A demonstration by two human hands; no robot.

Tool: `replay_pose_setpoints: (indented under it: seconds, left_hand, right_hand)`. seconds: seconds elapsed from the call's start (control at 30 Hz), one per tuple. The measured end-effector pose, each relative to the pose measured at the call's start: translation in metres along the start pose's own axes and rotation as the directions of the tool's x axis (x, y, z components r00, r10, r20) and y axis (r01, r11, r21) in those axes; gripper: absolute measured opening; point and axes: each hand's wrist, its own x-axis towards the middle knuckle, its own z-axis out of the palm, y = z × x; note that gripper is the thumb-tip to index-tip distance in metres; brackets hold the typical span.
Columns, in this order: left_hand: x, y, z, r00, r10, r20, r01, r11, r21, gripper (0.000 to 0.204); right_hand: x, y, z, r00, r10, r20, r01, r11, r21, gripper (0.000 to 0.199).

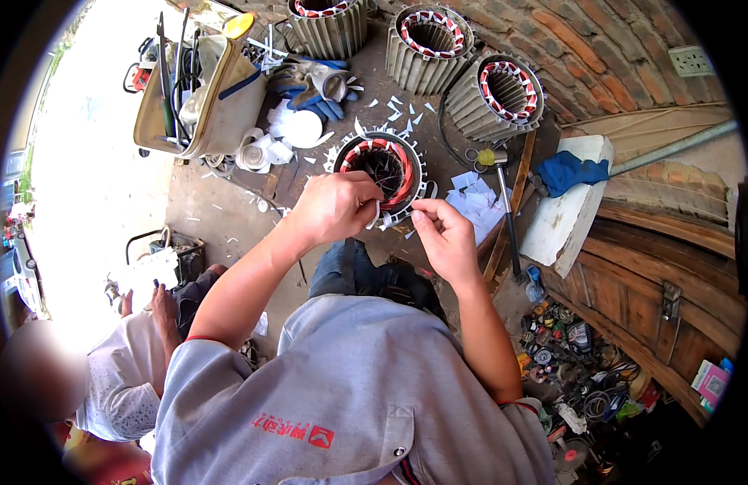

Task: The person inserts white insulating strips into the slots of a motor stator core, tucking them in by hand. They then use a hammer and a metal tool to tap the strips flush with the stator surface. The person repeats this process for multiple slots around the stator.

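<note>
In front of me on the table stands a round motor stator (423, 167) with its open bore facing up. Red-wrapped winding ends (407, 190) ring the bore, and white insulation pieces stick up around the rim. My left hand (335, 208) is closed at the near-left rim, pinching a white strip of tape (379, 213). At the near-right rim, the thumb and forefinger of my right hand (448, 238) are pinched together on a thin white strip. Whether both hands hold one same strip I cannot tell. Dark wire ends show inside the bore.
Three ribbed motor housings (426, 73) stand at the back. Left are a tool bin (228, 105), gloves (313, 85) and tape rolls (257, 153). Right are paper sheets (477, 206), a hammer (507, 210) and a white block (552, 230). Another person (123, 372) sits lower left.
</note>
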Motion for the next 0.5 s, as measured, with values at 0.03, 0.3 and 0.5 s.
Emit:
replay_pose_setpoints:
  seconds: [0.03, 0.3, 0.5]
  left_hand:
    - [-0.004, 0.004, 0.001, 1.000, -0.008, -0.030, 0.007, 1.000, -0.014, 0.014]
    - [-0.025, 0.003, 0.022, 0.953, 0.057, -0.298, -0.084, 0.993, -0.081, 0.018]
    - [-0.032, -0.003, 0.036, 0.900, 0.114, -0.421, -0.165, 0.983, -0.087, 0.022]
  right_hand:
    - [0.000, 0.004, 0.004, 0.999, 0.027, 0.037, -0.028, 0.999, 0.042, 0.016]
    - [0.006, -0.005, 0.017, 0.863, 0.440, 0.247, -0.496, 0.829, 0.257, 0.029]
    - [0.011, -0.017, 0.028, 0.801, 0.535, 0.268, -0.597, 0.685, 0.418, 0.033]
